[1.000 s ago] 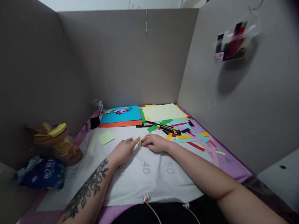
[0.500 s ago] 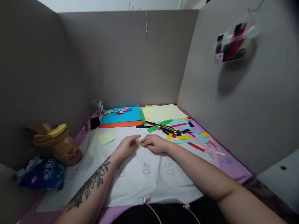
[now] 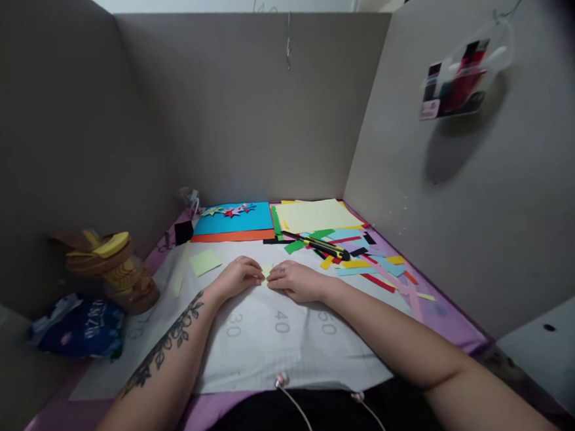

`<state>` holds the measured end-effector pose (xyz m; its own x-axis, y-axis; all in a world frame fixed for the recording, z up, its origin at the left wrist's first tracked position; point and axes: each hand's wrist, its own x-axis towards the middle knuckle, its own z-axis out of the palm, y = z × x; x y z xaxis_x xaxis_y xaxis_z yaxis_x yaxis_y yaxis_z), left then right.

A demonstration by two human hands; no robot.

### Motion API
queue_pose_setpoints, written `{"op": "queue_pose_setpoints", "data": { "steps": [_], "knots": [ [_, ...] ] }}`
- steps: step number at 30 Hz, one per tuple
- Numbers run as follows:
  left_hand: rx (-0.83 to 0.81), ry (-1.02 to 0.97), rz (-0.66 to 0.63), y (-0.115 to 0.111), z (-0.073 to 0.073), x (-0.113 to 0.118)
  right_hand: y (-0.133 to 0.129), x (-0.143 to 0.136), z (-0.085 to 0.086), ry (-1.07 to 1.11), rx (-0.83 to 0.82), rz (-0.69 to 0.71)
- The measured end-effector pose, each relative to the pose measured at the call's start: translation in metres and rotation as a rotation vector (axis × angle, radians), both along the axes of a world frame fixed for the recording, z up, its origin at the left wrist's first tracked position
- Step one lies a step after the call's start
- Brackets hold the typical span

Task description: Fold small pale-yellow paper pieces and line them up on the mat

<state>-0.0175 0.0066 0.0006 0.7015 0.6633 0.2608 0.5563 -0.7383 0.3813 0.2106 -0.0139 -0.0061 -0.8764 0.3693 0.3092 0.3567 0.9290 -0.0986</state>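
Pale yellow-green paper [image 3: 267, 270] lies on the white sheet [image 3: 258, 362], between my left hand [image 3: 239, 276] and right hand [image 3: 294, 280]. Both sets of fingertips pinch at it, fingers bent. I see the cutter [image 3: 322, 246] beyond my right hand, near the coloured strips [image 3: 375, 278], and a square [image 3: 205, 262] beyond my left.

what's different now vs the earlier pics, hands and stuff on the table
The left hand has drawn its outstretched index finger back and down, so its fingers now curl in at the left of the small pale paper piece. Whether either hand's grip changed isn't clear. The right hand stays beside the piece; the cutter, pale square and paper stars stayed put.
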Motion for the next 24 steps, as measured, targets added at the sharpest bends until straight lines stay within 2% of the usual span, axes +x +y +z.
{"op": "queue_pose_setpoints", "data": {
  "steps": [2,7,12,14,20,24],
  "knots": [
    [-0.053,-0.008,0.027,0.001,0.000,-0.004,-0.002,0.000,0.000,0.006,-0.030,-0.013],
    [-0.112,-0.042,0.275,-0.005,-0.002,-0.011,0.000,0.002,-0.005,0.031,-0.094,-0.044],
    [-0.378,-0.187,0.190,-0.009,-0.006,-0.008,0.001,0.002,-0.007,0.055,-0.115,-0.043],
    [-0.466,-0.278,0.202,-0.010,-0.005,-0.005,0.002,0.002,-0.008,0.055,-0.121,-0.039],
    [-0.758,-0.782,0.431,-0.013,0.005,0.006,0.001,0.002,-0.008,0.075,-0.116,-0.041],
    [-0.849,-0.913,0.456,-0.009,0.004,0.013,0.000,0.001,-0.005,0.074,-0.119,-0.045]
  ]
}}
